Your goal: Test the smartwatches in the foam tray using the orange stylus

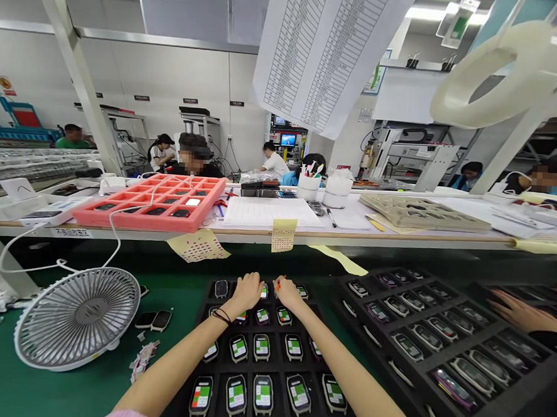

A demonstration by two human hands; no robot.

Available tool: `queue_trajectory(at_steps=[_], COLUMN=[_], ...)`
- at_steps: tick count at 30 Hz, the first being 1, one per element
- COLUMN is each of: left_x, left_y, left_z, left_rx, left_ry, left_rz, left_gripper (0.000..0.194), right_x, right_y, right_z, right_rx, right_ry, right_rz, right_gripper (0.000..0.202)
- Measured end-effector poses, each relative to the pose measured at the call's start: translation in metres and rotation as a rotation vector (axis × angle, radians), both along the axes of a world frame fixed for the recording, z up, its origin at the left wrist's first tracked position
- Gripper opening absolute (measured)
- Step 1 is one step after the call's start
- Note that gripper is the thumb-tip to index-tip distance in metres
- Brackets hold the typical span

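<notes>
A black foam tray (219, 362) in front of me holds rows of smartwatch bodies without straps, many with green and white screens. Over its far row, my left hand (249, 291) has its fingers bent down and close together; what is under the fingertips is hidden. Beside it, my right hand (288, 293) is closed around a thin orange tool (279, 284), only partly visible. Between both hands a smartwatch (264, 291) sits in its slot with its screen lit. Nearer to me lies a smartwatch (263, 394) in the front row.
At left stand a round fan (88, 313) and two loose watches (153, 320) on the green mat (153, 402). More foam trays (422, 330) of watches lie at right, near another person's hand (531, 312). The shelf (248, 237) ahead carries a pink tray (136, 219). Paper hangs above.
</notes>
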State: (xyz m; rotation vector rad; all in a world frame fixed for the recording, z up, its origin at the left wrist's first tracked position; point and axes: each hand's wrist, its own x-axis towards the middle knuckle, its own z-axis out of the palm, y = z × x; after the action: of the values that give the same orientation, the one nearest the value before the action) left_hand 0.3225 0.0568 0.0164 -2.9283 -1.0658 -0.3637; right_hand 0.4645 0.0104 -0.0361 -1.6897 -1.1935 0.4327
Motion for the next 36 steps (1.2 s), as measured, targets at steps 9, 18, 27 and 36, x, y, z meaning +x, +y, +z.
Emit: queue_trajectory(at_steps=[9,18,27,36], left_x=[-0.002,-0.028,-0.055,-0.058], left_y=[0.012,-0.017,-0.037,-0.042], left_z=[-0.007,0.006,0.003,-0.001], left_rx=[-0.392,-0.831,-0.916,-0.917], left_ry=[-0.274,-0.553,-0.723,-0.734], left_rz=[-0.073,-0.015,-0.063,-0.104], left_gripper=[0.025,0.045,0.053,0.053], right_x=[0.010,-0.009,-0.021,-0.025], right_y=[-0.020,-0.046,-0.053,-0.065], right_z=[0.000,0.020,0.013,0.010], right_rx=[0.165,0.266,0.250,0.234], right_ry=[0.539,0.852,0.842,0.711], right_rz=[0.121,0.344,0.347,0.503], right_gripper=[0.023,0.047,0.042,0.040])
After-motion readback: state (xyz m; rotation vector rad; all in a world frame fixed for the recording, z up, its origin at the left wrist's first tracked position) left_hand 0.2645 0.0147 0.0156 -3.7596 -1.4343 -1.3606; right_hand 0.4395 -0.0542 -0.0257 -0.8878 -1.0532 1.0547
